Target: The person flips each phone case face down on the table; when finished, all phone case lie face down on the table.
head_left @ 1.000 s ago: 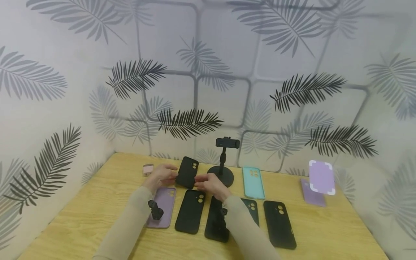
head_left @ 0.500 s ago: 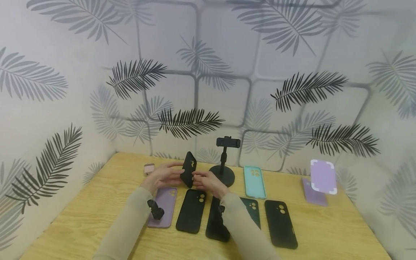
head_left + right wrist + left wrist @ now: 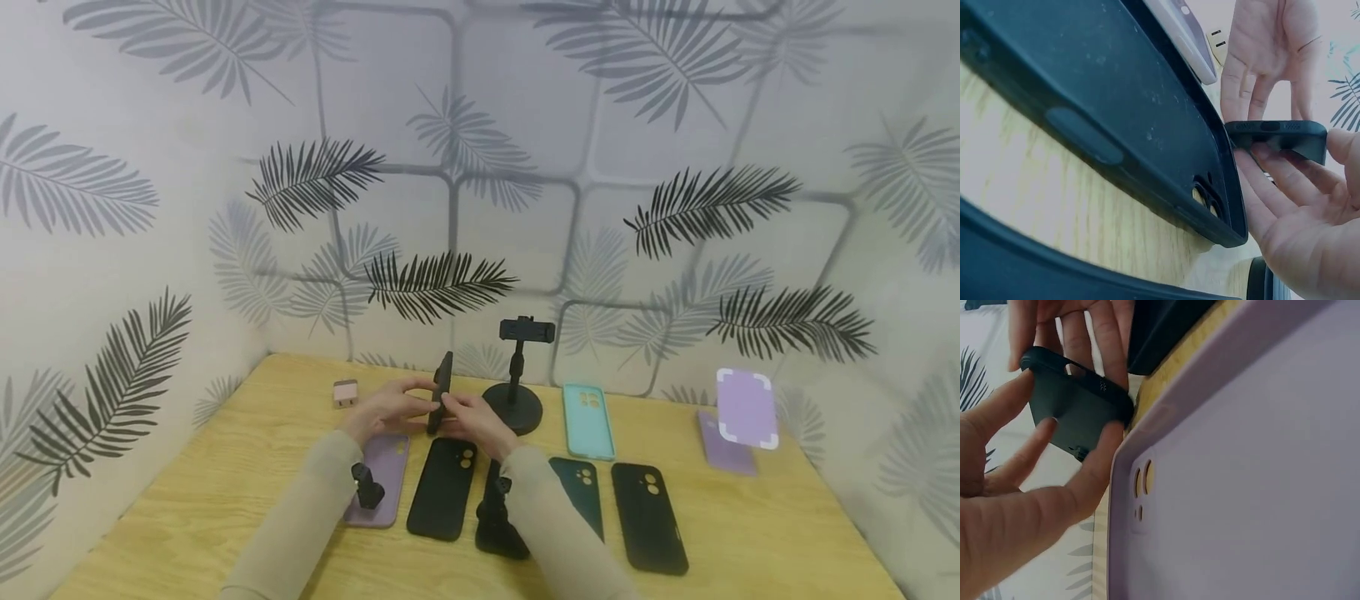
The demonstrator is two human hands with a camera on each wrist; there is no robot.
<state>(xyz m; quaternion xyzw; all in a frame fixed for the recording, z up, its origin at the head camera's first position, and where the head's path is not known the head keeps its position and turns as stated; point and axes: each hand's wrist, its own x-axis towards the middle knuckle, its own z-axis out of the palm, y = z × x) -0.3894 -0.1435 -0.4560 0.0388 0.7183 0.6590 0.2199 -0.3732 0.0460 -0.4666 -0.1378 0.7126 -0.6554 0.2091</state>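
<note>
Both hands hold a dark phone case on its edge at the back left of the table. My left hand has its fingers and thumb on one side of the case. On the other side, my right hand grips it with thumb and fingers. The left wrist view shows the hollow inside of the dark case and the cutouts in its end, with left fingertips at its edges. In the right wrist view the case's bottom end faces the camera, spanned by the right thumb and fingers.
In front lie a lilac case, a black case, another black case, a dark green case and a black case. Behind are a pink block, a black phone stand, a turquoise case and a lilac stand.
The dark case lay flat with the hands beside it. The hands tilted it up, and it now stands nearly edge-on to the head view, with the right hand closer around it.
</note>
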